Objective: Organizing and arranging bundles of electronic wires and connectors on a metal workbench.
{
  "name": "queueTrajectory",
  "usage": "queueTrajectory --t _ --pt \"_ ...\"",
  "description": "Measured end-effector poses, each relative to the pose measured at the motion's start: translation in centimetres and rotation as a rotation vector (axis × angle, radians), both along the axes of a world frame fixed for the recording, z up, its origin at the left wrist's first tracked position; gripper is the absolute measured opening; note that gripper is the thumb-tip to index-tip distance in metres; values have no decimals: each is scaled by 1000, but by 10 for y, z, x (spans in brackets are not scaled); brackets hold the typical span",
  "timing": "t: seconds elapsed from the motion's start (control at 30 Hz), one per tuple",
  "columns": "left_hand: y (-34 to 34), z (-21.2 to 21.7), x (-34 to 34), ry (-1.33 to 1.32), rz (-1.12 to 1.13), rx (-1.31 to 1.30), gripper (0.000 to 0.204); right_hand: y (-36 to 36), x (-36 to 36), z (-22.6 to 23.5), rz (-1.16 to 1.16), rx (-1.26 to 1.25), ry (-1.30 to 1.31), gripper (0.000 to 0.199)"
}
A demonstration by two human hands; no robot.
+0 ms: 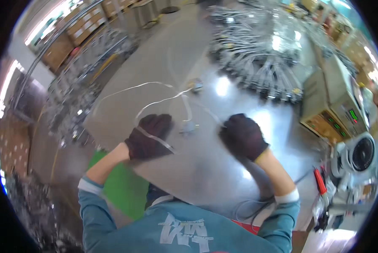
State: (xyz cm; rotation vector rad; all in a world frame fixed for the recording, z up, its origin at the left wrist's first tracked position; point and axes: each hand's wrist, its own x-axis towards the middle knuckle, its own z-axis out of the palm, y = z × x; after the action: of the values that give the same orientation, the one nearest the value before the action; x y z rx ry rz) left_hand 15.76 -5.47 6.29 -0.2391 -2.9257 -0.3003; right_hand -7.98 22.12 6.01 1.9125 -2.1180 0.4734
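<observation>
Both my hands wear dark gloves and hover over the grey metal table (205,168). My left hand (149,137) is closed, its fingers curled; a thin white cable (161,101) runs up to it, and one length crosses the glove with its end sticking out towards the middle. My right hand (244,137) is closed around another stretch of the same cable, which reaches it from the far left. Between the hands lies a small pale connector (189,127). A second connector (195,85) with a yellowish part sits beyond it, where the cable strands meet. My fingertips are hidden.
A large pile of grey cables (256,55) covers the far right of the table. At the right stand a boxy instrument (332,105) with lit displays and a small fan (361,154). Red-handled pliers (320,181) lie nearer. Cable-hung racks (88,71) stand left.
</observation>
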Motion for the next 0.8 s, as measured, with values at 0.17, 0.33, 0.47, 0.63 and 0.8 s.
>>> queueTrajectory --t 0.17,0.33,0.47,0.63,0.8 --pt "42 15 -58 -156 296 129 77 -18 15 2 -70 -32 -84 17" --pt "54 9 -84 -186 377 61 55 -17 25 15 -194 71 -187 26" --pt "53 -4 -87 -74 317 450 42 -16 11 7 -223 34 -303 23" --pt "44 -11 -82 -160 290 798 37 -28 -20 -23 -15 -34 -452 18" --pt "48 -13 -80 -134 146 1355 35 -40 -23 -42 -17 -98 -871 19"
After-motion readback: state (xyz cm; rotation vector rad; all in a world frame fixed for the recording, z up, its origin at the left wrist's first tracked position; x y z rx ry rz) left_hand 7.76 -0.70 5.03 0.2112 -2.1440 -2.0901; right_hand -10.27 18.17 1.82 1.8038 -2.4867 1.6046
